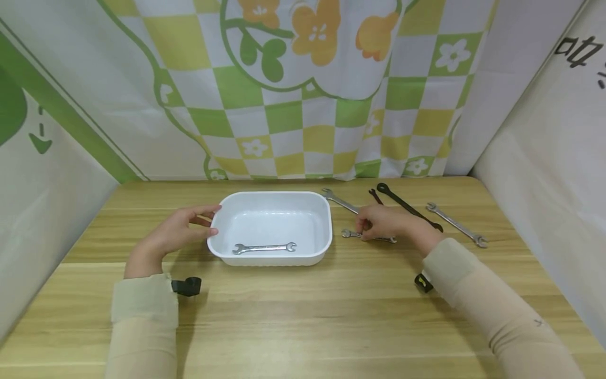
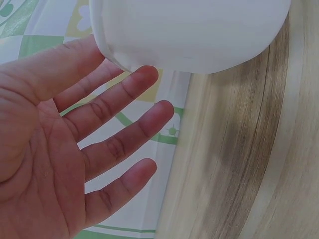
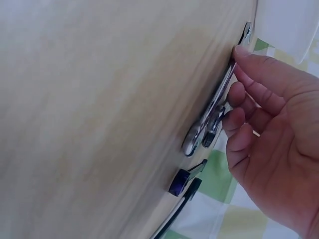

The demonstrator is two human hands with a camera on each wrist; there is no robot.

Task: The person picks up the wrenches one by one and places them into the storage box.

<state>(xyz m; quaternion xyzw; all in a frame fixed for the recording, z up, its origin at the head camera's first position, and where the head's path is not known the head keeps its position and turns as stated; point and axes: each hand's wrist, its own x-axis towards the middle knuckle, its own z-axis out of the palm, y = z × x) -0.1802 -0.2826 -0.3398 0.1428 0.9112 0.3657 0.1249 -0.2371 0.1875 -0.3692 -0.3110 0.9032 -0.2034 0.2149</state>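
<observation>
A white rectangular tray stands left of the table's middle. Inside it, near the front wall, lies a silver open-ended wrench. At the tray's left end, my left hand touches the rim with its thumb and fingers; the left wrist view shows the fingers spread and mostly straight. To the right of the tray, my right hand pinches a silver wrench between thumb and index finger. That wrench lies low at the table surface, its middle partly covered by the fingers.
Behind the right hand lie another silver wrench, a small dark reddish wrench and a long black wrench. Farther right is one more silver wrench. A checkered cloth hangs along the table's back edge.
</observation>
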